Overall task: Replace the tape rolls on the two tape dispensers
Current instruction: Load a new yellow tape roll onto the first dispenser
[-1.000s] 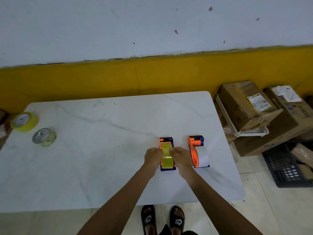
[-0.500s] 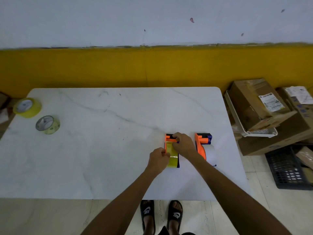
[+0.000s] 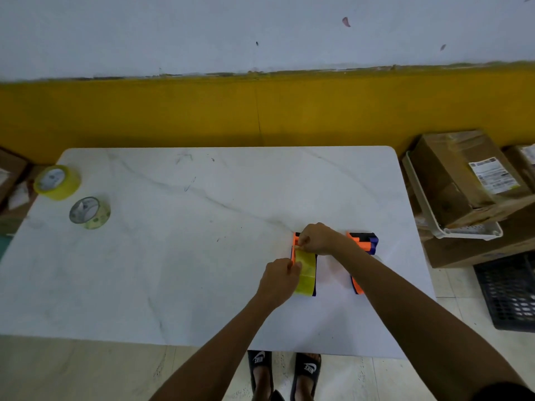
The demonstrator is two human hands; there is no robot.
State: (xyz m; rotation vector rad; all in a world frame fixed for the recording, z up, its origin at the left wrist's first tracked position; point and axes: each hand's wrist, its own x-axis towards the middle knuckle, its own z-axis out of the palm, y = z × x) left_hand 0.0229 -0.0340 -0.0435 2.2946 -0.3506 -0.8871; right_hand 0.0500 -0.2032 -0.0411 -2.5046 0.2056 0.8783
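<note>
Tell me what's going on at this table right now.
A person is working on the orange and dark blue tape dispenser holding a yellow tape roll. The left hand steadies the roll; the right hand pinches at the dispenser's far end. A second dispenser sits alongside. Two loose tape rolls lie far left on the white marble table.

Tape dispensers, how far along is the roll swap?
Both dispensers, left one and right one, carry rolls. In hand: the left hand steadies the yellow roll while the right hand works at the front. Two loose rolls sit far left; old or new, unclear.
</note>
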